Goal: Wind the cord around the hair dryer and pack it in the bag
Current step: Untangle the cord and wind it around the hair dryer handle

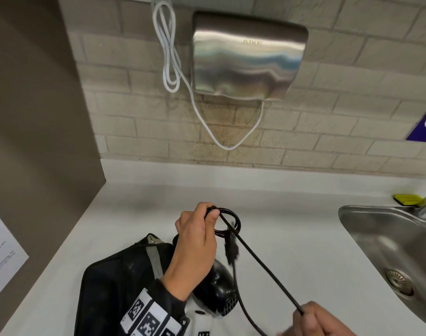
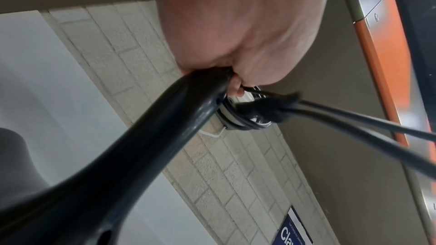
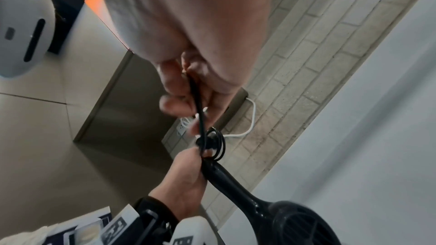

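Observation:
My left hand (image 1: 199,229) grips the end of the black hair dryer's handle (image 2: 151,137) together with a few loops of the black cord (image 1: 233,220). The dryer's body (image 1: 219,292) with its rear grille hangs below that hand, above the counter. A straight run of the cord (image 1: 262,267) stretches from the loops down to my right hand (image 1: 313,318), which pinches it near the bottom edge of the head view. The plug (image 1: 231,249) dangles beside the loops. A black bag (image 1: 119,282) lies on the counter under my left forearm.
A steel sink (image 1: 389,251) is set into the white counter (image 1: 292,226) at the right, with a yellow sponge (image 1: 408,199) behind it. On the brick wall hangs a metal hand dryer (image 1: 248,57) with a white cable (image 1: 170,52). A brown wall (image 1: 37,117) closes the left side.

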Available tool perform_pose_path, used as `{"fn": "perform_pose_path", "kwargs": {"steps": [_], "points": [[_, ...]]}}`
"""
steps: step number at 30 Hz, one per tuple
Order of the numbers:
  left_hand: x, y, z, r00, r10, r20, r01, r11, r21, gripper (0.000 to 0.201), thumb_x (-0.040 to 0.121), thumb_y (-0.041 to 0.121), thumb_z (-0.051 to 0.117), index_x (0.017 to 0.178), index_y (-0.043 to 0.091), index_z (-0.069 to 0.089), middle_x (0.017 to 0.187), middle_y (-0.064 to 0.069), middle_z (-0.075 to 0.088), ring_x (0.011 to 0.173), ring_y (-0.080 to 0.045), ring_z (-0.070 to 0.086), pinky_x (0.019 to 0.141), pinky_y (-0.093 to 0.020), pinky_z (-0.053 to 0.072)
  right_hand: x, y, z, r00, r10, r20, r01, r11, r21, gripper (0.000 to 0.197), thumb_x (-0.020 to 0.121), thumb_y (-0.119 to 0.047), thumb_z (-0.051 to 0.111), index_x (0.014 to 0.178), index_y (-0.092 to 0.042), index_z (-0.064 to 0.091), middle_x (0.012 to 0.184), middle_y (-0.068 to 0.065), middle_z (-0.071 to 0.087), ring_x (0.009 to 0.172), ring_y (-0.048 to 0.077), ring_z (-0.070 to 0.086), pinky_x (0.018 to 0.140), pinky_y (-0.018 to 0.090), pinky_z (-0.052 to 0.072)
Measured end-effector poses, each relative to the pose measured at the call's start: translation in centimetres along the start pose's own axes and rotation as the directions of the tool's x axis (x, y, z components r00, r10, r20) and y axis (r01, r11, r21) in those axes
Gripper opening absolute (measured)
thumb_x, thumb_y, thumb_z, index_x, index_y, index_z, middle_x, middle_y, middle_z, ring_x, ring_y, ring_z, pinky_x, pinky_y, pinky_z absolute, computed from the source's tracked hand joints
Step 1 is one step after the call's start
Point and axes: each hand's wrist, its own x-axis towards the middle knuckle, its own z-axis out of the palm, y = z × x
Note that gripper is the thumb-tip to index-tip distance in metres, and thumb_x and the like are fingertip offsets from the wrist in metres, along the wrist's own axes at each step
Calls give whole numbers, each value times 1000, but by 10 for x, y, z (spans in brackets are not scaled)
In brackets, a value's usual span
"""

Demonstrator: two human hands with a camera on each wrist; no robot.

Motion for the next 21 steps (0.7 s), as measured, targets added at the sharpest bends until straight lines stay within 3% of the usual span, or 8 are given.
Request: {"fn": "perform_pose_path", "kwargs": {"steps": [1, 2, 3, 5, 9, 14, 17, 21], "points": [[0, 0, 0, 1000, -4, -1, 4, 1000, 1, 38, 93, 51, 23, 104, 30, 52, 88, 11, 53, 101, 2, 38, 79, -6, 32, -5, -8, 0, 995, -33, 99, 19, 990, 139, 21, 90, -8, 52, 80, -24, 63, 56, 19, 43, 41, 13, 41, 35, 19, 27], [1, 0, 0, 1000, -10, -1, 10, 1000, 1, 39, 93, 51, 23, 105, 30, 53, 89, 11, 54, 101, 2, 38, 79, -5, 32, -5, -5, 0, 999, -34, 40, 23, 971, 239, 5, 87, -18, 63, 87, -13, 62, 55, 19, 42, 40, 13, 37, 33, 18, 23], [1, 0, 0, 1000, -14, 0, 14, 1000, 3, 40, 93, 51, 22, 107, 29, 53, 90, 9, 54, 100, 0, 38, 79, -6, 32, -2, -22, 0, 998, 29, -49, -29, 1000, -1, 35, 70, -33, 77, 77, -3, 61, 48, 17, 40, 37, 12, 34, 34, 17, 23], [1, -1, -1, 1000, -26, 3, 26, 1000, 9, 42, 93, 51, 22, 109, 29, 53, 91, 7, 55, 97, -7, 40, 77, -8, 34, 6, -19, 1, 954, 226, -200, -208, 972, 106, 37, 51, -38, 73, 59, -4, 61, 41, 13, 32, 34, 13, 26, 34, 13, 22], [-1, -3, -1, 1000, -32, 0, 32, 999, 22, 39, 94, 51, 22, 109, 31, 52, 91, 5, 55, 98, -12, 40, 80, -3, 32, 6, -10, 18, 894, 164, -416, -193, 981, -29, 22, 84, -5, 69, 63, -12, 68, 42, 8, 41, 37, 14, 32, 40, 13, 27], [-7, 4, 2, 1000, 13, 23, -14, 999, 42, 42, 94, 51, 23, 114, 29, 53, 91, 12, 53, 103, -1, 37, 82, -9, 34, 36, -24, 21, 962, 171, -214, -238, 909, -343, 25, 82, -15, 74, 95, -36, 68, 69, -5, 62, 49, 14, 44, 50, 24, 38], [-8, 6, 4, 999, 19, 29, -20, 999, 42, 41, 94, 52, 23, 114, 31, 52, 93, 12, 52, 100, -7, 37, 80, -10, 34, 60, -31, 27, 987, 69, -146, -135, 850, -508, 22, 86, -27, 68, 102, -41, 63, 87, -15, 64, 48, 4, 44, 52, 18, 39], [-6, 8, 3, 1000, -1, 25, 0, 1000, 20, 40, 93, 53, 22, 111, 33, 51, 89, 15, 52, 100, -2, 38, 79, -15, 35, 85, -25, 37, 992, -121, -45, 29, 550, -834, 18, 96, -30, 52, 110, -29, 63, 85, -16, 63, 62, 0, 56, 57, 11, 41]]}}
